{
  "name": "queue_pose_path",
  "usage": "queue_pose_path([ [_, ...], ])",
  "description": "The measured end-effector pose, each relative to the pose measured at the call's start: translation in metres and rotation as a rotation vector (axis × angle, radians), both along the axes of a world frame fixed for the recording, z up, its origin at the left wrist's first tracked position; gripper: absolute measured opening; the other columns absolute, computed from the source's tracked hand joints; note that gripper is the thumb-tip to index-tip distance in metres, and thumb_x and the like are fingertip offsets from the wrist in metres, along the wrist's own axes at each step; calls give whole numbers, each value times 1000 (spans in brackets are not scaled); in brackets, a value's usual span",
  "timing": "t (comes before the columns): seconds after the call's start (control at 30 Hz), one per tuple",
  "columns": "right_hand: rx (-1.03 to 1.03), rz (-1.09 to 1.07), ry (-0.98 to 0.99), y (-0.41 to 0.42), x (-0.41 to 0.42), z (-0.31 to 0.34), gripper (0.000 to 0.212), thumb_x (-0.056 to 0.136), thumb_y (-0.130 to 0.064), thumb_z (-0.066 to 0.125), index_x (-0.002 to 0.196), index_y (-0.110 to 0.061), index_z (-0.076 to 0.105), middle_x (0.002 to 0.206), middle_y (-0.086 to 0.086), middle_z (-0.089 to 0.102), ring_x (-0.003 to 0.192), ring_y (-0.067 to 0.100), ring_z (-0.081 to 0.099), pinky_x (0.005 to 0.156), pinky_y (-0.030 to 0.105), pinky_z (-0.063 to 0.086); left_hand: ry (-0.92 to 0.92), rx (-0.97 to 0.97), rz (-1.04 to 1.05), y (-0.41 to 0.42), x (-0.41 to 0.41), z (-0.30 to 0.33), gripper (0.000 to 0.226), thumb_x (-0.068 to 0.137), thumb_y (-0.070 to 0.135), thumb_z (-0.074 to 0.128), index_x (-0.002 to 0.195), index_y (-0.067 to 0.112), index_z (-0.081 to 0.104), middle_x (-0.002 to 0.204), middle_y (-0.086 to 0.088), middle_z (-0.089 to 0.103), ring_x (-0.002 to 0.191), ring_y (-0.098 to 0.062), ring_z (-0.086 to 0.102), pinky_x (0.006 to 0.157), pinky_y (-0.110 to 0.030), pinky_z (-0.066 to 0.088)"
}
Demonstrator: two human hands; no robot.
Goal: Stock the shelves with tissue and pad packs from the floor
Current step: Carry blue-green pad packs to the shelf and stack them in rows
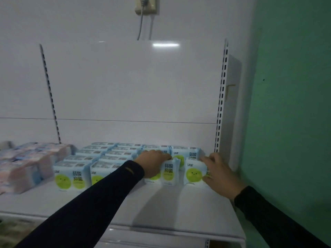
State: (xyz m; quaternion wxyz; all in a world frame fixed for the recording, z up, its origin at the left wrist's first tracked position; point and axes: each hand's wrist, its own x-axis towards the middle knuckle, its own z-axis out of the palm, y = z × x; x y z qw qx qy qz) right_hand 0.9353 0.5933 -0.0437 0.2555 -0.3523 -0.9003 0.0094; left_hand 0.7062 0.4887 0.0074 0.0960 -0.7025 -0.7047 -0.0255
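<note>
Several light-blue pad packs with green round faces stand in rows on the white shelf. My left hand lies over the top of one upright pack, fingers curled round it. My right hand holds the right side of another upright pack, thumb at its lower edge and fingers on its top corner. Both packs stand on the shelf in front of the back rows. More of the same packs fill the rows to the left.
Pink and blue tissue packs fill the shelf's left end. The white back panel has slotted uprights at both sides. A green wall stands close on the right. A socket with a cable hangs above.
</note>
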Motion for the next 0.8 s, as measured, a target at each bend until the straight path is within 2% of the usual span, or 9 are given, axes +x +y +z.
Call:
queue_pose_path([
  [0.07, 21, 9, 8, 10, -7, 0, 59, 83, -24, 67, 136, -27, 41, 117, -1, 34, 110, 18, 44, 96, 30, 42, 46, 14, 30, 9, -8, -1, 54, 85, 10, 52, 135, 30, 43, 119, -6, 58, 108, -28, 56, 88, -39, 43],
  [0.27, 141, -39, -43, 27, -31, -3, 63, 86, -33, 65, 142, -28, 37, 133, -2, 42, 122, 18, 39, 105, 32, 36, 216, 105, 90, 27, -29, 0, 53, 91, 14, 48, 140, 28, 36, 120, -7, 54, 108, -28, 53, 90, -41, 42],
  [0.43, 132, 34, 1, 24, -56, -6, 58, 86, -20, 65, 140, -21, 43, 130, 6, 42, 124, 22, 40, 104, 33, 38, 201, 79, 147, 33, -35, 1, 49, 90, 17, 52, 138, 23, 39, 119, -8, 51, 111, -29, 50, 89, -42, 42],
  [0.53, 99, 47, 20, 27, -60, -11, 60, 89, -19, 63, 144, -20, 38, 143, 10, 34, 134, 25, 33, 111, 33, 32, 175, 58, 126, 35, -39, 2, 53, 89, 16, 56, 138, 23, 39, 118, -9, 50, 110, -29, 50, 85, -40, 43],
  [0.63, 76, 44, -17, 32, -61, -12, 64, 94, -26, 58, 149, -23, 25, 155, 10, 19, 145, 26, 13, 118, 34, 16, 133, 68, 121, 37, -43, 1, 50, 89, 17, 56, 136, 21, 41, 117, -9, 50, 108, -28, 50, 81, -37, 43],
  [0.73, 86, 28, -85, 33, -61, -11, 68, 96, -34, 53, 152, -25, 14, 159, 6, 9, 147, 25, 2, 117, 33, 5, 102, 64, 149, 36, -45, 1, 44, 90, 20, 56, 133, 18, 44, 116, -8, 51, 107, -27, 50, 82, -36, 44],
  [0.8, 92, 12, -129, 32, -59, -10, 72, 96, -41, 50, 152, -27, 7, 160, 5, 3, 147, 25, -4, 118, 37, 0, 94, 55, 168, 33, -47, 2, 44, 90, 21, 56, 133, 18, 44, 118, -9, 51, 110, -28, 49, 86, -38, 44],
])
